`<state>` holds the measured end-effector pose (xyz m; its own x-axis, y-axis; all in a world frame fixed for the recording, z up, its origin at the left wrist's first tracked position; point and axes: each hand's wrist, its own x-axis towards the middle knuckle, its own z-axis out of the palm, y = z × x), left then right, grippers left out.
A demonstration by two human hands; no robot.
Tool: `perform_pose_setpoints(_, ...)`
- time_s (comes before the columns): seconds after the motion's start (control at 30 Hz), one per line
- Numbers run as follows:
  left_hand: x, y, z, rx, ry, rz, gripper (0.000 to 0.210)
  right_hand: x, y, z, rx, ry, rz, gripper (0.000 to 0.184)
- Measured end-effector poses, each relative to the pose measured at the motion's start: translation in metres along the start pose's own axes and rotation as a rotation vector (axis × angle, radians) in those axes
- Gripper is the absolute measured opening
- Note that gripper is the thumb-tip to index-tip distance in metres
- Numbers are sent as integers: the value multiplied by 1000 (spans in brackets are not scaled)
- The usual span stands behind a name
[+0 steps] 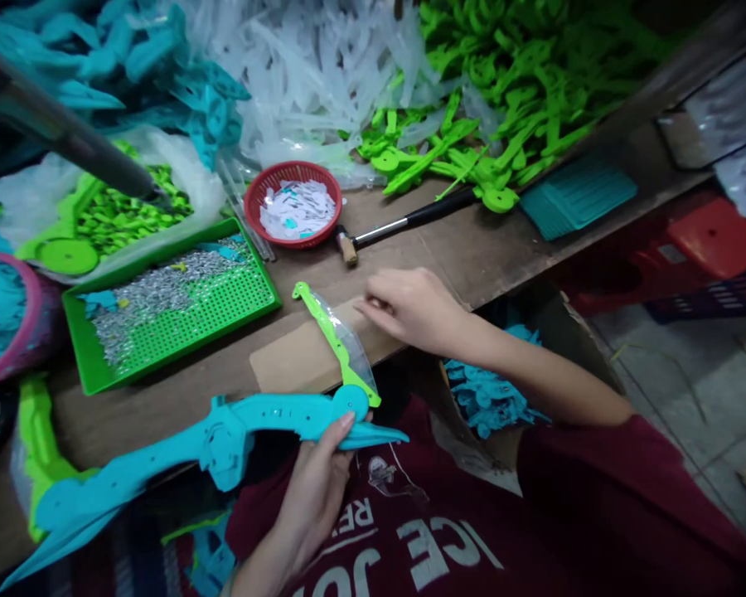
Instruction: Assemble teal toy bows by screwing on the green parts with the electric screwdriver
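Observation:
My left hand (pixel 323 477) grips one end of a long blue plastic toy bow (pixel 267 414), thumb on top near a round joint. A green limb with a clear plastic blade (pixel 341 340) is joined there and points away over a piece of tan cardboard (pixel 292 356). At the bow's far left end another green limb (pixel 41 448) sticks up. My right hand (pixel 410 307) is curled closed above the cardboard's right part, apart from the bow; what its fingers hold, if anything, is hidden.
A hammer (pixel 379 230) lies behind my right hand, beside a red basket (pixel 311 240) of white pieces. A green tray (pixel 180 340) holds small metal parts. Heaps of blue (pixel 130 50), clear (pixel 311 75) and green parts (pixel 535 83) fill the back. A dark rod (pixel 62 124) slants in upper left.

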<state>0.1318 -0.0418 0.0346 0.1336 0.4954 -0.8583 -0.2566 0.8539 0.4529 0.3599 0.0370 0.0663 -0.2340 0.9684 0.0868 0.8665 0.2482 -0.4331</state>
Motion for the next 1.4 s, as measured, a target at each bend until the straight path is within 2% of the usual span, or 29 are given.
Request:
perform_pose_setpoints(0.07,1,-1,-1,27,21,48,42,-23,-9,5,255,-172,247,39)
perform_pose_setpoints(0.13,1,-3,-2,31,21,72,42,-45,-20,20,619,-352,401,40)
perform_pose_setpoints(0.2,1,-5,-4,24,12,88,44,-61,-34,43,976,-417,516,43)
perform_pose_setpoints(0.27,0,-5,-6,10,7,99,47,-67,-46,65,1168,-404,569,48)
perform_pose_setpoints(0.37,0,-6,-10,-38,-36,92,49,-63,-51,73,1169,-392,551,48)
perform_pose_setpoints(0.43,1,-6,-12,-75,-106,62,46,-54,-43,58,1060,-447,499,44)
perform_pose_setpoints(0.47,1,-6,-12,-95,-133,47,45,-47,-37,46,951,-420,465,42)
perform_pose_setpoints(0.5,1,-6,-12,-117,-146,40,44,-39,-31,31,822,-317,433,41)
perform_pose_setpoints(0.53,2,-6,-12,-143,-141,48,44,-28,-25,17,693,-133,399,39)
perform_pose_setpoints(0.57,3,-6,-11,-172,-120,72,45,-16,-20,4,578,107,355,39)
perform_pose_setpoints(0.63,5,-7,-10,-208,-71,150,48,13,-12,-15,452,570,247,52)
perform_pose_setpoints(0.67,7,-8,-9,-207,-51,191,49,29,-10,-21,436,700,184,59)
perform_pose_setpoints(0.7,9,-9,-9,-193,-37,227,49,46,-8,-23,435,755,122,63)
perform_pose_setpoints(0.77,14,-12,-9,-149,-29,276,47,75,-6,-23,469,709,42,61)
perform_pose_setpoints(0.87,20,-16,-11,-103,-61,332,38,100,-8,-17,598,484,-40,54)
perform_pose_setpoints(1.0,21,-19,-10,-136,-90,373,28,87,-16,-24,760,172,-64,58)
perform_pose_setpoints(1.07,20,-18,-8,-146,-80,386,26,73,-23,-34,796,96,-39,61)
perform_pose_setpoints(1.17,19,-16,-5,-163,-83,396,25,57,-42,-45,911,111,-79,45)
perform_pose_setpoints(1.23,18,-15,-3,-216,-101,370,27,47,-61,-41,1024,176,-72,33)
perform_pose_setpoints(1.3,18,-14,-2,-259,-112,335,27,35,-83,-26,1095,261,-19,31)
perform_pose_setpoints(1.4,19,-13,-2,-257,-123,330,23,11,-111,7,1103,376,-16,41)
